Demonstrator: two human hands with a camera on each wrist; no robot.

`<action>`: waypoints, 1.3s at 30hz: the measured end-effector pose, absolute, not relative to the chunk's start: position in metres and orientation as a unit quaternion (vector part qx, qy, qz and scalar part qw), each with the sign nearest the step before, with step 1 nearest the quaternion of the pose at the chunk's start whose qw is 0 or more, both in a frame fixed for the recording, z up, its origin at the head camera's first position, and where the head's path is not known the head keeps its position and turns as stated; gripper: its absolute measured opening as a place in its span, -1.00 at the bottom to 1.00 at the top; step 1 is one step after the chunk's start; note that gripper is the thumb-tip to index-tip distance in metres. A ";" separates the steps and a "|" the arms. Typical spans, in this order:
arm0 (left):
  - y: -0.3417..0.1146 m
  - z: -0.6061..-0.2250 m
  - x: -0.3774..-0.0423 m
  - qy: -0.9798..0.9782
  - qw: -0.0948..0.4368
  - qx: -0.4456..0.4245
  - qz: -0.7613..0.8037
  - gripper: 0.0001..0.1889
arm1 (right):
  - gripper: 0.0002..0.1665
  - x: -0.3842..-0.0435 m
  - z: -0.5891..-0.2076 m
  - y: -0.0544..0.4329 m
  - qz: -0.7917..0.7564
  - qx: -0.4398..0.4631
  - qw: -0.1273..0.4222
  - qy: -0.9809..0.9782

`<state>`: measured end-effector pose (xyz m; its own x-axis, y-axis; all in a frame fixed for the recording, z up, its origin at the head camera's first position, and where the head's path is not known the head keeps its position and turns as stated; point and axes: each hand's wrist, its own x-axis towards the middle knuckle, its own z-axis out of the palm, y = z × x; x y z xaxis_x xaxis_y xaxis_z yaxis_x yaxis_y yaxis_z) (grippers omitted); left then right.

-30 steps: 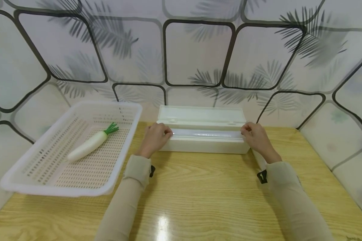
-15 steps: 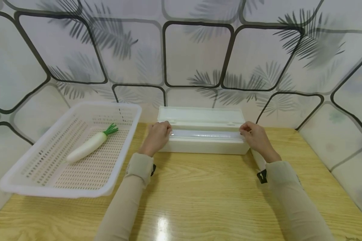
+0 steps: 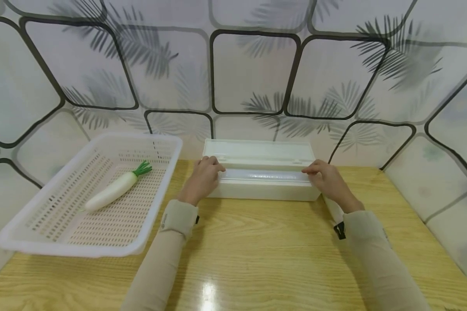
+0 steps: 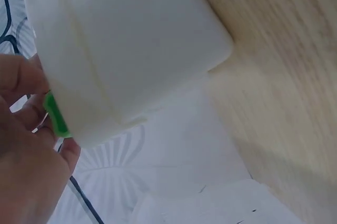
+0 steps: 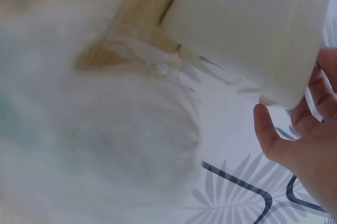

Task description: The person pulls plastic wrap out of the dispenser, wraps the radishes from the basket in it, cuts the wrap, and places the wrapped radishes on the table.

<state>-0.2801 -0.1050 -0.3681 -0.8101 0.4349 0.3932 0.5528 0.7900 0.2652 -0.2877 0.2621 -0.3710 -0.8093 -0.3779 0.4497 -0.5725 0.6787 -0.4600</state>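
Note:
A white cling film dispenser [image 3: 262,190] stands on the table with its lid [image 3: 258,151] tipped back, and a shiny roll of cling film [image 3: 264,174] shows inside. My left hand [image 3: 202,179] is at the left end, fingers curled and fingertips at the film's edge. A small green part [image 4: 57,114] shows between its fingers and the box in the left wrist view. My right hand [image 3: 328,183] pinches at the film's right end with thumb and forefinger; one finger sticks out past the box corner in the right wrist view. The pinched film edge is too fine to make out.
To the left stands a white perforated plastic basket [image 3: 167,185] with a white radish [image 3: 110,192] with green leaf stubs in it. A whitish object [image 3: 334,211] lies partly hidden under my right wrist. A patterned wall covering [image 3: 253,73] closes off the back of the wooden table [image 3: 249,250].
My right hand's fingertips have moved a little left along the film roll. The left hand has turned slightly and stays at the left end. Dispenser, basket and radish stay in place.

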 end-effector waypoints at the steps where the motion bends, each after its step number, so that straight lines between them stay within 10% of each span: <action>1: -0.105 -0.370 -0.280 -0.928 0.174 -0.269 -0.188 -0.72 | -0.81 -0.287 -0.372 0.262 0.301 0.261 0.163 -0.903; 11: -0.101 -0.388 -0.287 -0.898 0.316 -0.244 -0.184 -0.65 | -0.80 -0.285 -0.376 0.257 0.300 0.258 0.166 -0.903; 39: -0.107 -0.387 -0.299 -0.868 0.385 -0.251 -0.190 -0.81 | -0.91 -0.286 -0.368 0.244 0.336 0.190 0.257 -0.886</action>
